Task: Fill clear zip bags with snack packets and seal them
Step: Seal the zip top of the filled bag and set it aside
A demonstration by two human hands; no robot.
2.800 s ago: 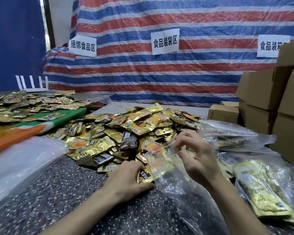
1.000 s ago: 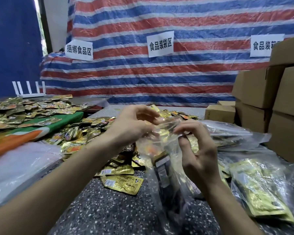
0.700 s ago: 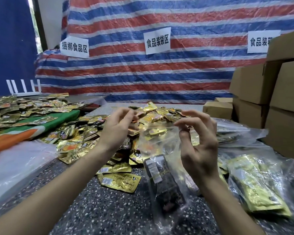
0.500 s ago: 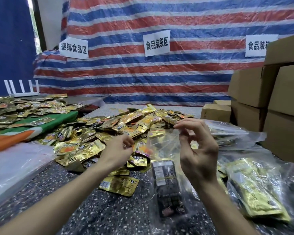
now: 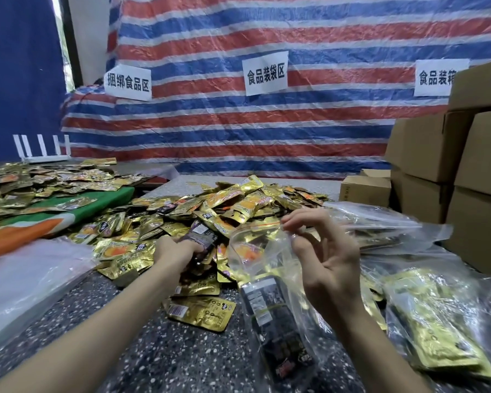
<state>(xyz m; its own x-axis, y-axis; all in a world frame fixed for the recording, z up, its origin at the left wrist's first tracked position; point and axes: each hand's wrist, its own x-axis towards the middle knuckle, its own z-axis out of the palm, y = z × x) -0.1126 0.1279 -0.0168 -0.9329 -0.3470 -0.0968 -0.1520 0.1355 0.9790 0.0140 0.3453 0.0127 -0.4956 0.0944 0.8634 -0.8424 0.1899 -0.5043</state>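
My right hand [image 5: 328, 259] pinches the top edge of a clear zip bag [image 5: 270, 293] and holds it upright above the speckled table [image 5: 159, 353]. One dark snack packet [image 5: 270, 313] lies inside the bag. My left hand [image 5: 176, 252] is down in the heap of gold snack packets [image 5: 233, 205], fingers curled round a dark packet [image 5: 201, 236] there. A loose gold packet [image 5: 201, 309] lies flat between my forearms.
Filled clear bags of gold packets [image 5: 437, 321] lie at the right, with more clear plastic behind them. Cardboard boxes [image 5: 448, 154] stack at the far right. A second packet pile sits on a green-orange cloth [image 5: 54, 211] at left. Empty plastic bags [image 5: 26, 279] lie near left.
My left hand dropped a dark packet into the bag, then moved down and left into the gold pile and closed on another packet. My right hand kept hold of the bag's mouth.
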